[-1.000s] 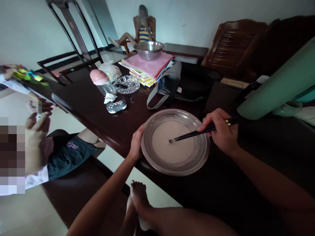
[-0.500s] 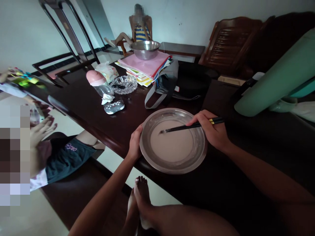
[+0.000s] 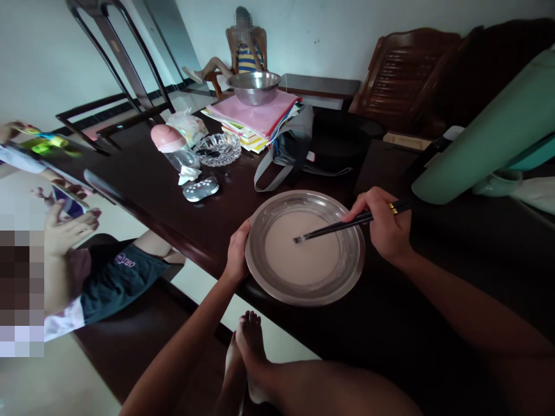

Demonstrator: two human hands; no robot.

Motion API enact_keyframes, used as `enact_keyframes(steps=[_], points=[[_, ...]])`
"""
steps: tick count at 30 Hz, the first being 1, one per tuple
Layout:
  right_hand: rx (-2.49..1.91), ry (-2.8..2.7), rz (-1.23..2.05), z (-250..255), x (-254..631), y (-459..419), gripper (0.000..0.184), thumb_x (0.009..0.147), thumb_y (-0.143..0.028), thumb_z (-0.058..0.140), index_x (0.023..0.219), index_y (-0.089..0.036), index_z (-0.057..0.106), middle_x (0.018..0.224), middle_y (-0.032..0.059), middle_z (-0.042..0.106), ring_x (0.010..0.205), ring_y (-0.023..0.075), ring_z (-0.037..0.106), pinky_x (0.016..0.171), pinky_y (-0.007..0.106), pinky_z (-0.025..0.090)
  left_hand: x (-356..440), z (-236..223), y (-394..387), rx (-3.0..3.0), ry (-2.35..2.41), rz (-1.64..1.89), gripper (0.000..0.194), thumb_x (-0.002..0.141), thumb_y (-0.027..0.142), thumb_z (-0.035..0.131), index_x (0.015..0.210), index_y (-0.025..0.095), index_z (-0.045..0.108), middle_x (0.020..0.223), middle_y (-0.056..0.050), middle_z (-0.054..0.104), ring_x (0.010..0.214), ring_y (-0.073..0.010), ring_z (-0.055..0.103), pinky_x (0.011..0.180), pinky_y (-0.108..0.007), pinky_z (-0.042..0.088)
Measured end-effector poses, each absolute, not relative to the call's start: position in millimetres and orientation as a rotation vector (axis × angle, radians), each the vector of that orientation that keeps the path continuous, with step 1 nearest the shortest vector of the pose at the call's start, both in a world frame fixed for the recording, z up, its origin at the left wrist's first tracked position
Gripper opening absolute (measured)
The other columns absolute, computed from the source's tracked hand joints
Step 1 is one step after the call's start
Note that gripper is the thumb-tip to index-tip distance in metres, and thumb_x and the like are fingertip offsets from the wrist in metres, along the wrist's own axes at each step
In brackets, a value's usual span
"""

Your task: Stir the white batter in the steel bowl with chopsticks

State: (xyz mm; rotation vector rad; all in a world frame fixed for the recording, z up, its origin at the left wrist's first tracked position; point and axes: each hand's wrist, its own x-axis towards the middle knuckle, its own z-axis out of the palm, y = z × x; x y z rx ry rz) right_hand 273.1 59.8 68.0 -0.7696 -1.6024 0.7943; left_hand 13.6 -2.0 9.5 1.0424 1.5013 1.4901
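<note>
A wide metal bowl (image 3: 353, 263) of pale, cloudy liquid (image 3: 299, 263) stands at the dark table's near edge. Against its left rim, my left hand (image 3: 238, 249) is closed, thumb by the rim and the other fingers partly hidden beneath it. My right hand (image 3: 388, 225) grips a pair of black chopsticks (image 3: 332, 228) with gold bands, slanting over the bowl from the right. Their wet, whitish tips are at the liquid's surface, left of the bowl's middle; whether they dip below it I cannot tell.
Beyond the bowl are a game controller (image 3: 200, 189), a glass ashtray (image 3: 218, 149), a pink-lidded bottle (image 3: 169, 141), a grey bag (image 3: 299, 141) and another metal bowl (image 3: 254, 89) on papers. A green cylinder (image 3: 485, 130) leans in at right. One person sits left with a phone (image 3: 69, 200), another at the back.
My right hand and the chopsticks have shifted to the right, the tips moving right and slightly nearer me. My left hand and the bowl stay put. The phone at left now shows more.
</note>
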Motion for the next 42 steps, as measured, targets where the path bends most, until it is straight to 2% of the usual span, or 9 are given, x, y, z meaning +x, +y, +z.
enact_keyframes(steps=[3, 7, 12, 18, 23, 28, 33, 38, 42], points=[[-0.755, -1.690, 0.900, 69.2, 272.1, 57.7, 0.047, 0.101, -0.041, 0.047, 0.064, -0.023, 0.070, 0.062, 0.0010, 0.067, 0.059, 0.0142, 0.058, 0.058, 0.031, 0.044, 12.8, 6.5, -1.6, 1.038, 1.495, 1.489, 0.048, 0.087, 0.052, 0.050, 0.110, 0.018, 0.076, 0.111, -0.007, 0.077, 0.112, -0.0286, 0.067, 0.101, -0.038, 0.051], [-0.789, -1.734, 0.780, 72.7, 271.2, 57.5, 0.045, 0.101, -0.042, 0.049, 0.066, -0.024, 0.072, 0.067, 0.0015, 0.069, 0.066, 0.0147, 0.062, 0.064, 0.032, 0.047, 13.1, 8.4, -2.0, 1.044, 1.505, 1.482, 0.050, 0.087, 0.054, 0.049, 0.109, 0.018, 0.076, 0.109, -0.006, 0.077, 0.112, -0.0292, 0.067, 0.097, -0.038, 0.052], [-0.772, -1.617, 0.873, 70.9, 272.3, 57.5, 0.048, 0.101, -0.043, 0.049, 0.062, -0.023, 0.069, 0.058, 0.0010, 0.065, 0.056, 0.0134, 0.054, 0.053, 0.030, 0.040, 13.0, 10.5, -2.4, 1.079, 1.535, 1.476, 0.047, 0.087, 0.053, 0.049, 0.105, 0.019, 0.077, 0.108, -0.006, 0.077, 0.112, -0.0283, 0.066, 0.097, -0.037, 0.052], [-0.818, -1.733, 0.751, 69.9, 272.4, 58.7, 0.046, 0.101, -0.044, 0.048, 0.066, -0.024, 0.070, 0.068, 0.0015, 0.068, 0.068, 0.0148, 0.061, 0.066, 0.032, 0.045, 12.5, 7.0, -2.0, 1.027, 1.503, 1.480, 0.046, 0.087, 0.051, 0.050, 0.108, 0.020, 0.076, 0.109, -0.005, 0.077, 0.113, -0.0281, 0.066, 0.099, -0.038, 0.051], [-0.748, -1.643, 0.857, 65.3, 273.4, 57.7, 0.047, 0.101, -0.046, 0.047, 0.065, -0.024, 0.067, 0.063, 0.0008, 0.066, 0.058, 0.0140, 0.054, 0.056, 0.032, 0.041, 11.9, 6.1, -2.1, 1.041, 1.517, 1.468, 0.048, 0.087, 0.053, 0.049, 0.110, 0.020, 0.076, 0.112, -0.006, 0.077, 0.115, -0.0287, 0.065, 0.101, -0.039, 0.050], [-0.771, -1.792, 0.800, 64.5, 274.3, 57.6, 0.041, 0.101, -0.043, 0.049, 0.072, -0.026, 0.072, 0.074, 0.0010, 0.072, 0.072, 0.0164, 0.062, 0.070, 0.035, 0.047, 12.2, 6.9, -2.4, 1.055, 1.525, 1.475, 0.047, 0.088, 0.051, 0.048, 0.110, 0.019, 0.075, 0.113, -0.006, 0.076, 0.113, -0.0278, 0.066, 0.101, -0.037, 0.050], [-0.753, -1.647, 0.835, 66.5, 275.3, 56.5, 0.047, 0.101, -0.043, 0.047, 0.062, -0.025, 0.066, 0.062, 0.0008, 0.066, 0.055, 0.0142, 0.053, 0.052, 0.032, 0.039, 12.6, 5.3, -1.9, 1.008, 1.487, 1.476, 0.048, 0.087, 0.052, 0.050, 0.111, 0.019, 0.075, 0.110, -0.007, 0.077, 0.110, -0.0277, 0.067, 0.097, -0.037, 0.052], [-0.790, -1.806, 0.799, 65.6, 274.0, 55.7, 0.041, 0.101, -0.041, 0.049, 0.072, -0.026, 0.072, 0.071, 0.0008, 0.070, 0.072, 0.0165, 0.062, 0.070, 0.034, 0.047, 12.7, 6.4, -2.9, 1.008, 1.489, 1.485, 0.045, 0.088, 0.051, 0.050, 0.110, 0.020, 0.076, 0.109, -0.005, 0.077, 0.110, -0.0269, 0.067, 0.098, -0.036, 0.051], [-0.770, -1.679, 0.805, 65.0, 274.7, 56.1, 0.044, 0.102, -0.041, 0.047, 0.067, -0.025, 0.069, 0.069, 0.0007, 0.069, 0.064, 0.0150, 0.058, 0.063, 0.033, 0.045, 14.0, 9.6, -3.2, 1.026, 1.514, 1.486, 0.046, 0.088, 0.053, 0.051, 0.107, 0.020, 0.077, 0.109, -0.006, 0.077, 0.113, -0.0283, 0.066, 0.095, -0.036, 0.053]])
